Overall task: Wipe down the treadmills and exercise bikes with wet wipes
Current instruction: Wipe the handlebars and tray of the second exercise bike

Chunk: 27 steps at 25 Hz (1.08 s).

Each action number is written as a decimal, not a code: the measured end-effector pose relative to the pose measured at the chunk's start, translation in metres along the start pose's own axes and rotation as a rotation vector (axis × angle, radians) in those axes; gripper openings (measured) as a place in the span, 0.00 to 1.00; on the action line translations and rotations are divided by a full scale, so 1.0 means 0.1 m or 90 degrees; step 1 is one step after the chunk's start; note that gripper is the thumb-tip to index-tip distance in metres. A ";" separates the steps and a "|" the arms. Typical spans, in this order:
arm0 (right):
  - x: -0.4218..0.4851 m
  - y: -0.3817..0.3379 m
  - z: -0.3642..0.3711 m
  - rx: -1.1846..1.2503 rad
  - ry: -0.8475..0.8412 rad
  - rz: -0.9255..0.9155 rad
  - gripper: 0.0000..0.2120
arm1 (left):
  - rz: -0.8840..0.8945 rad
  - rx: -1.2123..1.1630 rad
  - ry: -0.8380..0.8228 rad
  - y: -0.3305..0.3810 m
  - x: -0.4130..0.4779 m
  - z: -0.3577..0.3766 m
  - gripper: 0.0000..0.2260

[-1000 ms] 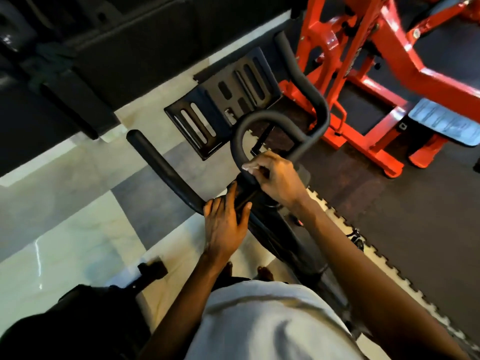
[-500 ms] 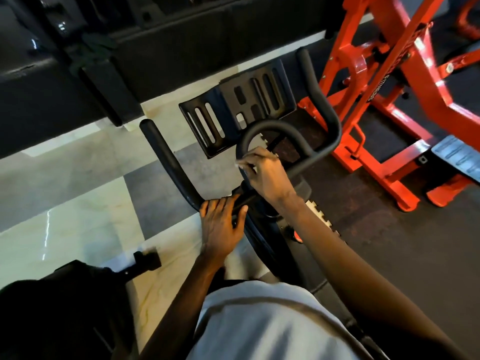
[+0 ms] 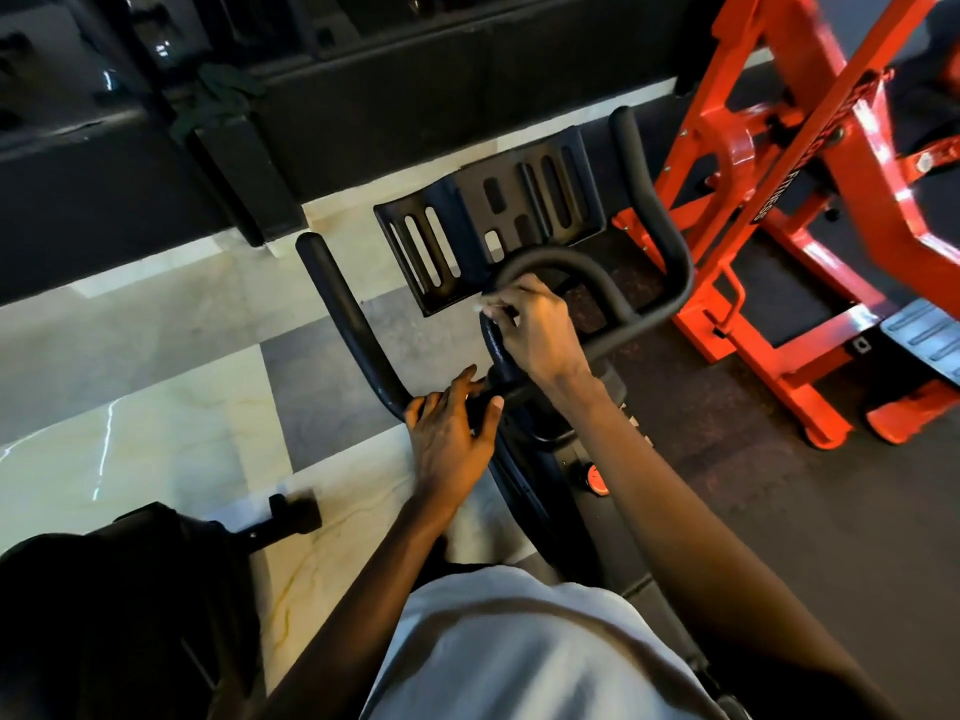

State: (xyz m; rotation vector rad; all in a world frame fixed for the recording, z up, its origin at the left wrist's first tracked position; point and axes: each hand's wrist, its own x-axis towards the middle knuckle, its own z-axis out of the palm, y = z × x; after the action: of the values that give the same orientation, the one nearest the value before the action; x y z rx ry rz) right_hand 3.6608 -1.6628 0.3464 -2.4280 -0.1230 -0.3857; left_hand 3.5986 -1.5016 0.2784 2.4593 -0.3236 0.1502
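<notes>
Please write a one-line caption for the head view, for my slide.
Right hand holds a wipe against the bike's handlebar while left hand grips it.

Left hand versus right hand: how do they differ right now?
The right hand pinches a small white wipe against the handlebar loop; the left hand holds no wipe. The left hand grips the handlebar base, lower in view; the right hand sits farther up. Both are on the exercise bike.
</notes>
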 end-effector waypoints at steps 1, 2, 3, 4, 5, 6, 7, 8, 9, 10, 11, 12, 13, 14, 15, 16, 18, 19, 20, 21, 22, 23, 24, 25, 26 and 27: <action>-0.09 0.02 -0.04 0.002 -0.021 0.004 0.09 | -0.001 -0.006 0.002 0.01 0.01 -0.01 0.25; -0.20 0.05 -0.10 -0.004 -0.057 -0.007 0.10 | 0.001 -0.007 0.005 0.02 0.01 -0.02 0.25; -0.32 0.09 -0.16 -0.013 -0.096 -0.022 0.10 | 0.008 -0.006 0.008 0.02 0.01 -0.02 0.25; -0.42 0.12 -0.22 -0.020 -0.131 -0.033 0.10 | 0.016 -0.002 0.012 0.01 0.00 -0.01 0.24; -0.48 0.14 -0.26 -0.023 -0.152 -0.039 0.10 | 0.022 0.003 0.015 0.00 -0.01 -0.01 0.24; -0.48 0.15 -0.27 -0.025 -0.158 -0.044 0.09 | 0.024 0.008 0.018 0.00 -0.01 0.00 0.24; -0.44 0.15 -0.26 -0.028 -0.156 -0.055 0.09 | 0.023 0.012 0.021 0.00 -0.01 0.00 0.24; -0.37 0.14 -0.23 -0.031 -0.150 -0.068 0.09 | 0.017 0.011 0.022 0.01 0.00 0.00 0.24; -0.27 0.11 -0.18 -0.037 -0.137 -0.077 0.09 | 0.009 0.000 0.015 0.04 0.01 -0.01 0.24; -0.15 0.08 -0.13 -0.041 -0.117 -0.081 0.09 | 0.000 -0.024 -0.003 0.07 0.02 -0.02 0.24; -0.04 0.05 -0.09 -0.041 -0.090 -0.079 0.09 | -0.008 -0.052 -0.027 0.12 0.05 -0.03 0.25; 0.07 0.04 -0.06 -0.033 -0.059 -0.068 0.08 | -0.015 -0.076 -0.048 0.15 0.09 -0.04 0.26; 0.15 0.04 -0.03 -0.021 -0.020 -0.049 0.08 | -0.020 -0.092 -0.062 0.18 0.13 -0.04 0.28; 0.19 0.03 -0.02 -0.002 0.022 -0.020 0.08 | -0.023 -0.102 -0.069 0.20 0.18 -0.04 0.28; 0.19 0.04 -0.02 0.021 0.055 0.015 0.08 | -0.024 -0.114 -0.074 0.22 0.24 -0.04 0.29; 0.17 0.05 -0.02 0.042 0.067 0.050 0.08 | -0.027 -0.126 -0.082 0.23 0.30 -0.03 0.29; 0.08 0.06 -0.05 0.051 0.029 0.086 0.09 | -0.034 -0.133 -0.095 0.25 0.37 0.01 0.30; 0.07 0.07 -0.07 0.046 0.000 0.079 0.09 | -0.032 -0.119 -0.093 0.26 0.38 0.02 0.30; 0.08 0.08 -0.09 0.036 -0.018 0.065 0.09 | -0.029 -0.104 -0.090 0.27 0.38 0.04 0.30; 0.14 0.09 -0.13 0.029 -0.013 0.054 0.09 | -0.026 -0.098 -0.087 0.27 0.39 0.04 0.30; 0.22 0.12 -0.16 0.026 0.009 0.060 0.08 | -0.022 -0.106 -0.088 0.27 0.40 0.05 0.30; 0.30 0.16 -0.20 0.030 0.037 0.078 0.08 | -0.020 -0.128 -0.090 0.29 0.41 0.04 0.30; 0.36 0.19 -0.23 0.038 0.067 0.100 0.08 | -0.021 -0.148 -0.093 0.31 0.44 0.02 0.30; 0.39 0.22 -0.23 0.045 0.101 0.120 0.08 | -0.019 -0.156 -0.093 0.35 0.48 0.00 0.29; 0.38 0.21 -0.20 0.051 0.130 0.133 0.08 | -0.012 -0.157 -0.086 0.36 0.53 0.00 0.29; 0.35 0.18 -0.16 0.064 0.142 0.142 0.08 | 0.002 -0.155 -0.077 0.37 0.58 0.00 0.29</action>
State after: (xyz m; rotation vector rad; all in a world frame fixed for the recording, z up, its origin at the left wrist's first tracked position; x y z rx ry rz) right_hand 3.6938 -1.6871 0.3583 -2.2523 0.2190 -0.5301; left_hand 3.6444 -1.5408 0.3108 2.2306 -0.3746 -0.0365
